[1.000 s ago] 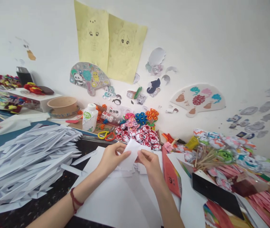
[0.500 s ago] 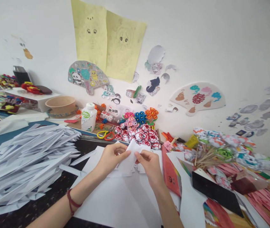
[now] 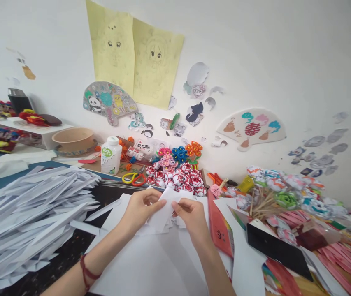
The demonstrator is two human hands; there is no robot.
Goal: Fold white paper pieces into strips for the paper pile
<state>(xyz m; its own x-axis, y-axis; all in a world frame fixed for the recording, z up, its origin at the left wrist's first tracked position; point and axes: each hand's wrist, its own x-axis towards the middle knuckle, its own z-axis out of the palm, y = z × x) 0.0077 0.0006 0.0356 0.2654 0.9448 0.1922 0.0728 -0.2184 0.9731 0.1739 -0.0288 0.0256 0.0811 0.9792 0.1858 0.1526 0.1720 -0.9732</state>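
Note:
Between my two hands is a small piece of white paper (image 3: 163,214), held upright with a folded edge at its top. My left hand (image 3: 142,209) pinches its left side between thumb and fingers. On the right side, my right hand (image 3: 190,211) grips it with thumb and bent forefinger. Below and behind it lie more small white paper pieces, partly hidden by my hands. They rest on large white sheets (image 3: 150,263) spread in front of me. A red cord bracelet circles my left wrist.
Folded white paper strips (image 3: 30,222) are heaped at left. Behind my hands are scissors (image 3: 133,178), a white bottle (image 3: 111,155) and red-and-white paper flowers (image 3: 181,177). A black phone (image 3: 278,250), a red packet (image 3: 220,230) and flowers on sticks (image 3: 260,203) lie at right.
The camera view has shifted slightly, so the scene sits a little further left. My hands keep hold of the paper piece, which now tilts a bit more and shows more of its face.

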